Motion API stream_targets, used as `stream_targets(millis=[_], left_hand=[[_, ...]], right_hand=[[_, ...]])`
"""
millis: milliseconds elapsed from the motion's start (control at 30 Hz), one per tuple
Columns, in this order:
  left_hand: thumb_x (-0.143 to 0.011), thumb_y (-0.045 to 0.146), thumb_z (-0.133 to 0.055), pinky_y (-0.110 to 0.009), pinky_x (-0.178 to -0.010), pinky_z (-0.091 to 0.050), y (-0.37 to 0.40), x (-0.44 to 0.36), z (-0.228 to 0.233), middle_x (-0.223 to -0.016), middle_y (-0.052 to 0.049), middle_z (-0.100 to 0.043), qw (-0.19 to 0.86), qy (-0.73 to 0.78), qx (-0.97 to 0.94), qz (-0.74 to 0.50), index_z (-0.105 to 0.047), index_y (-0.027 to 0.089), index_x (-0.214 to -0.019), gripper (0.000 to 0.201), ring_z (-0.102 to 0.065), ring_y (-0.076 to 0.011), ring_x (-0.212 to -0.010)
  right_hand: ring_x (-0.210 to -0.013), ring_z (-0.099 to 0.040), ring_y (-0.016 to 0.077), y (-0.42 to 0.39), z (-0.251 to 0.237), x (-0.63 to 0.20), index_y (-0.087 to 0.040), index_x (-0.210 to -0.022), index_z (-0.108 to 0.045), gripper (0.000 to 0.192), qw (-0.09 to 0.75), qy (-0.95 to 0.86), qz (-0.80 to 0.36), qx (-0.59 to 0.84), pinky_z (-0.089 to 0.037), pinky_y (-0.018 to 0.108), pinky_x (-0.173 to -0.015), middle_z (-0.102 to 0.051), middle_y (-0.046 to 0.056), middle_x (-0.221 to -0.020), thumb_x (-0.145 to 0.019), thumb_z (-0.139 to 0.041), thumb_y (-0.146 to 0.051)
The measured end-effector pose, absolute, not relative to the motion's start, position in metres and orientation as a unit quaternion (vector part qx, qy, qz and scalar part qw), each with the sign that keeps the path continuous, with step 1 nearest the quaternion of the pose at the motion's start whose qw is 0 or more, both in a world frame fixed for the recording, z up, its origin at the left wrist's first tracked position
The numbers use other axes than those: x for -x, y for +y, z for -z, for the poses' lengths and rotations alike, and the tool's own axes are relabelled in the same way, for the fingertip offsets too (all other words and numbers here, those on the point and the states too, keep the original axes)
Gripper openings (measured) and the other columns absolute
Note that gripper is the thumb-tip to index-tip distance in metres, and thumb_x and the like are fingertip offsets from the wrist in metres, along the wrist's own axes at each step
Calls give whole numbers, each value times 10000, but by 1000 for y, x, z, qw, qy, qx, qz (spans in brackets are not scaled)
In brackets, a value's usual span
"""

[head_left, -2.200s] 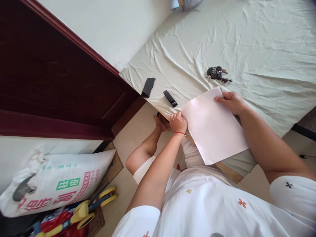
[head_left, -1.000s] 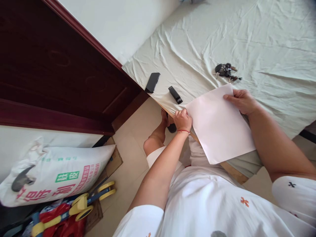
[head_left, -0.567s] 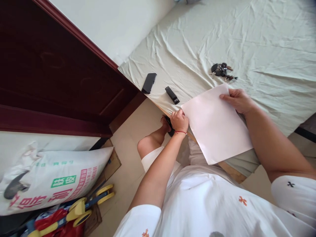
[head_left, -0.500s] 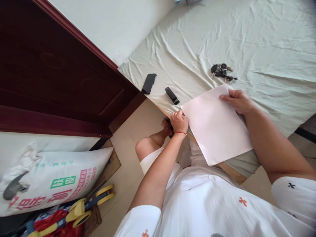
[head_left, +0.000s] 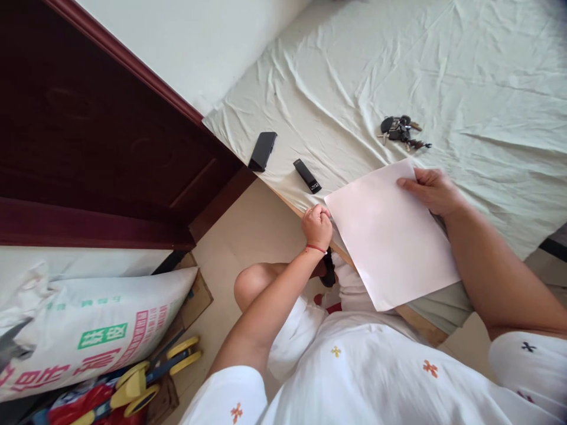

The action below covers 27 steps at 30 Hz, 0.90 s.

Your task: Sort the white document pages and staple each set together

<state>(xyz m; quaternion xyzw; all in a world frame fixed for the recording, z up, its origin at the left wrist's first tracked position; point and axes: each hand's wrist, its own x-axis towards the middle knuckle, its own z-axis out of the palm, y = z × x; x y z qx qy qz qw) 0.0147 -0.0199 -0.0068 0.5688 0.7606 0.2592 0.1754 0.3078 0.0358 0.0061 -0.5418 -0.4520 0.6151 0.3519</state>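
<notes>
A blank sheet of white paper [head_left: 392, 233] lies tilted across the front edge of the bed. My right hand [head_left: 436, 192] grips its far right edge, thumb on top and fingers hidden beneath. Just off the paper's left corner is my left hand [head_left: 317, 226], a red cord at its wrist. Its fingers are curled into a fist, and whatever may be inside is hidden. Beyond the paper lies a bunch of keys [head_left: 402, 131]. A small black device [head_left: 307, 176] with a lit display rests near the left hand, and a black phone-like slab [head_left: 263, 151] is farther left.
A pale green sheet [head_left: 482, 82] with wrinkles covers the bed. Dark red wooden panelling [head_left: 97, 136] stands on the left. Below it are a full white printed sack [head_left: 106, 327] and a yellow and blue wheeled toy [head_left: 137, 383] on the floor.
My left hand has drawn slightly away from the paper's edge, with its fingers curled tighter. My right hand still holds the paper. My bent knee has shifted, and the view has moved a little.
</notes>
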Motion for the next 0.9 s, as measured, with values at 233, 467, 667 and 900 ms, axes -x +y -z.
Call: stream_targets(millis=[233, 467, 667, 900], left_hand=[[-848, 62, -453, -287, -769, -507, 6, 21, -4, -734, 10, -701, 298, 683, -558, -365, -622, 243, -716, 281, -650, -163, -731], [-943, 200, -473, -231, -558, -420, 9, 0, -8, -783, -11, -698, 402, 647, -442, -473, -641, 234, -866, 188, -626, -127, -670], [-1044, 455, -552, -218, -581, -428, -4, -10, -32, -1039, -58, -744, 452, 603, -391, -528, -665, 225, -953, 272, -614, -119, -769], [-924, 529, -738, -255, -770, -536, -9, 0, -19, -1102, -76, -742, 454, 633, -322, -537, -703, 204, -946, 328, -683, -159, -955]], right_hand=[[-705, -763, 209, 34, -8, -310, -240, -1008, -810, 361, 355, -429, -616, 556, -649, 277, -620, -832, 73, -962, -789, -904, -511], [-688, -768, 218, 30, -6, -313, -271, -998, -848, 388, 350, -432, -608, 567, -665, 287, -589, -818, 46, -903, -781, -900, -588], [-610, -723, 144, 28, 2, -313, -266, -1048, -860, 423, 382, -434, -575, 579, -626, 208, -534, -796, 8, -829, -777, -909, -587], [-588, -717, 124, 28, 0, -315, -334, -1032, -871, 288, 411, -422, -589, 553, -620, 191, -518, -793, -29, -801, -807, -914, -507]])
